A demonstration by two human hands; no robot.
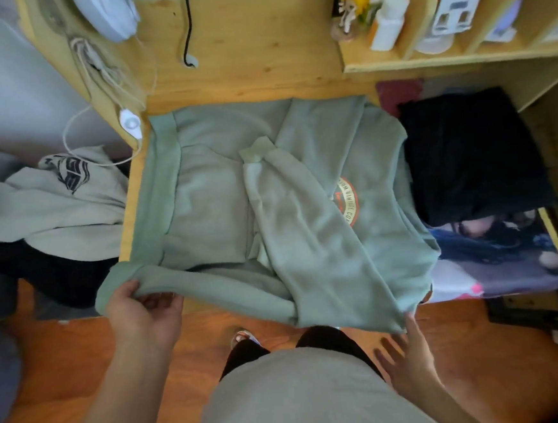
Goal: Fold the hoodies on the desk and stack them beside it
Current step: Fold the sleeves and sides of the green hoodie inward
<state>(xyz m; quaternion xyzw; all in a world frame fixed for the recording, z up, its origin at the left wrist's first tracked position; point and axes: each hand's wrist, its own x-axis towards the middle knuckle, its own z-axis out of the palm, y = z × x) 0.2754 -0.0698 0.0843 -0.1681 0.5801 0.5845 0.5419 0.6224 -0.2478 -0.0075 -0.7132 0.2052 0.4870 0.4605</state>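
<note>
Sage-green fleece hoodie point(222, 189) is lying spread on pine tabletop point(251, 46), one sleeve folded diagonally across round orange chest print. Ribbed hem corner is being pinched by left hand point(141, 309) at near edge. Right hand point(405, 351) is being held flat, fingers spread, just below overhanging fabric. Cream hoodie point(56, 202) is lying crumpled left of tabletop.
</note>
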